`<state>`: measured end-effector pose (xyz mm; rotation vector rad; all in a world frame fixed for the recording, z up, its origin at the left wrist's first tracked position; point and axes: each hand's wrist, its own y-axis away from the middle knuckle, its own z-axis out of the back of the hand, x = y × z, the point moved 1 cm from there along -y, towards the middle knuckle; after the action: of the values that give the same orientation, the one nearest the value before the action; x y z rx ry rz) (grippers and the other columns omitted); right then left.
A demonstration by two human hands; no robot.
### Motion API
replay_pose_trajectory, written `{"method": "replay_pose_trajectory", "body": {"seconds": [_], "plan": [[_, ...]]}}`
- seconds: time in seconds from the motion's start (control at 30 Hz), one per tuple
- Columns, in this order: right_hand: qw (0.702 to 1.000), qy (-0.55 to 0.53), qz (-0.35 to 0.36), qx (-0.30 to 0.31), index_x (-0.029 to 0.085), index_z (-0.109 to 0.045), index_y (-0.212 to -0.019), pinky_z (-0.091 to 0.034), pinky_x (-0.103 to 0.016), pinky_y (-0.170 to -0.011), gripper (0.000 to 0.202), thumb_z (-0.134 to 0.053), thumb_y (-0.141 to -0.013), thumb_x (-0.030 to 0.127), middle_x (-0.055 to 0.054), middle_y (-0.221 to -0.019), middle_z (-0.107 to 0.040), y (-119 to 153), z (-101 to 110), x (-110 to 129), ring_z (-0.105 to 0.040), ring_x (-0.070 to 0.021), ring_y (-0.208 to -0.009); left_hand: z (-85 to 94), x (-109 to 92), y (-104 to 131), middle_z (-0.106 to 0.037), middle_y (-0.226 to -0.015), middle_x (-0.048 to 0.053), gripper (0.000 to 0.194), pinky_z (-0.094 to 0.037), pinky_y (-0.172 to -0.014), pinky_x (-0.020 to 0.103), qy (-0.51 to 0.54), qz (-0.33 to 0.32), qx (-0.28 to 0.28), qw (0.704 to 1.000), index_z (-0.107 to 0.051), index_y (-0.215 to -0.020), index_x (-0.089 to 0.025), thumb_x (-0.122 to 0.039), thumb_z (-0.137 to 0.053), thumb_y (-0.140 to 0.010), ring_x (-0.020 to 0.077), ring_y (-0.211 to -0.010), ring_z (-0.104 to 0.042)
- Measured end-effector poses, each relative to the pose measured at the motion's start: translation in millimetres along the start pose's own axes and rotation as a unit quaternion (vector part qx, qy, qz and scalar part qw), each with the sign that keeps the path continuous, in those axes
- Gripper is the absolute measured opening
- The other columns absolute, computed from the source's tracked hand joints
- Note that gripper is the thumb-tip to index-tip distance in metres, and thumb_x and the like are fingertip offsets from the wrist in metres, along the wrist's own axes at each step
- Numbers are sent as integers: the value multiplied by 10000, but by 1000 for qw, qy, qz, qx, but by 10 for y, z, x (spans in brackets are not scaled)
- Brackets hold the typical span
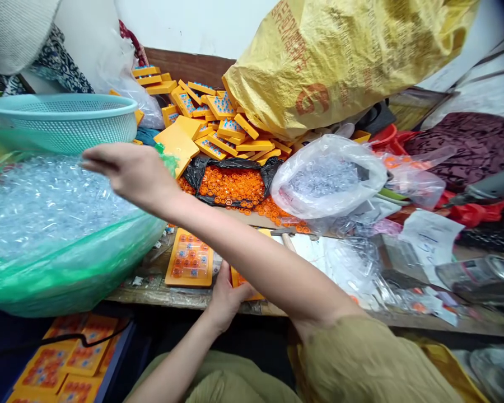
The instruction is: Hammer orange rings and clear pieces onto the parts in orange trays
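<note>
Fingers of our right hand [138, 176] are drawn narrowly together above the right part of an open green plastic bag [67, 274] filled with small clear plastic pieces [46, 201]; blur prevents us from telling whether they hold a piece. We extend this arm from the near right toward the left. With our left hand [227, 296], we hold a rectangular yellow-orange plastic tray [237, 277] at the near edge of the wooden worktable [178, 299]; our right forearm covers most of this tray. Just left of it lies a second yellow-orange tray [189, 256] set with rows of round orange and blue parts. Beyond the trays, we see a black plastic bag [195, 170] of small orange rings [233, 182] and, to its right, an open translucent white plastic bag [283, 193].
</note>
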<state>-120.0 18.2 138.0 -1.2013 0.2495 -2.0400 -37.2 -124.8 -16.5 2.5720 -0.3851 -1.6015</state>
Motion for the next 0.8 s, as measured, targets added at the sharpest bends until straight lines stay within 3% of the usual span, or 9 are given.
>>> {"method": "replay_pose_trajectory", "body": {"seconds": [0.07, 0.13, 0.23, 0.33, 0.4, 0.6, 0.73, 0.8], "plan": [[988, -119, -64, -70, 146, -672, -896, -508, -146, -798, 96, -612, -837, 192, 98, -820, -678, 336, 317, -5, -650, -26, -812, -2, -6, -4, -657, -1147, 90, 691, -463, -954, 436, 50, 14, 14, 999, -463, -1210, -187, -267, -782, -603, 285, -1067, -612], [959, -223, -161, -67, 136, -679, -916, -556, -198, -672, 124, -629, -820, 197, 44, -789, -676, 790, 625, -68, -651, -54, -639, 8, 6, -10, -664, -1134, 87, 745, -475, -940, 428, 91, 33, 27, 995, -408, -1253, -199, -230, -782, -609, 262, -1024, -637], [926, -219, -280, -124, 170, -697, -892, -546, -219, -570, 181, -723, -726, 236, 15, -758, -698, 1559, 948, -205, -645, -94, -610, 29, 25, -10, -664, -1127, 75, 749, -478, -937, 410, 106, 39, 35, 993, -386, -1253, -210, -208, -786, -620, 241, -1016, -642], [911, -125, -356, -168, 184, -731, -775, -531, -246, -541, 140, -761, -656, 251, -11, -700, -717, 2200, 997, -300, -633, -130, -587, 36, 26, -1, -628, -1207, 77, 730, -466, -961, 390, 107, 41, 56, 992, -380, -1252, -221, -195, -778, -641, 242, -1094, -610], [905, -92, -372, -184, 200, -747, -747, -534, -274, -539, 105, -749, -659, 256, -26, -693, -727, 2462, 917, -329, -639, -156, -584, 37, 22, 2, -609, -1243, 87, 721, -453, -982, 392, 102, 44, 68, 991, -374, -1266, -221, -204, -766, -660, 253, -1142, -585], [933, -5, -285, -220, 258, -763, -781, -543, -359, -725, 112, -683, -731, 199, -37, -784, -737, 2639, 691, -367, -671, -206, -758, 69, 47, 5, -587, -1286, 65, 710, -415, -1032, 395, 58, 32, 99, 993, -350, -1303, -254, -204, -720, -699, 242, -1202, -543], [933, 39, -237, -269, 260, -767, -797, -522, -298, -628, 128, -678, -746, 184, -39, -788, -627, 2650, 633, -366, -616, -169, -717, 78, 61, 9, -618, -1250, 43, 715, -396, -1052, 407, 115, 31, 98, 988, -359, -1327, -258, -175, -668, -687, 248, -1198, -545], [931, 36, -229, -283, 247, -762, -779, -499, -267, -575, 112, -679, -746, 180, -33, -786, -562, 2661, 611, -366, -588, -153, -698, 67, 66, 2, -626, -1240, 52, 679, -402, -1047, 419, 150, 36, 78, 985, -369, -1341, -242, -249, -643, -720, 261, -1191, -551]]}}
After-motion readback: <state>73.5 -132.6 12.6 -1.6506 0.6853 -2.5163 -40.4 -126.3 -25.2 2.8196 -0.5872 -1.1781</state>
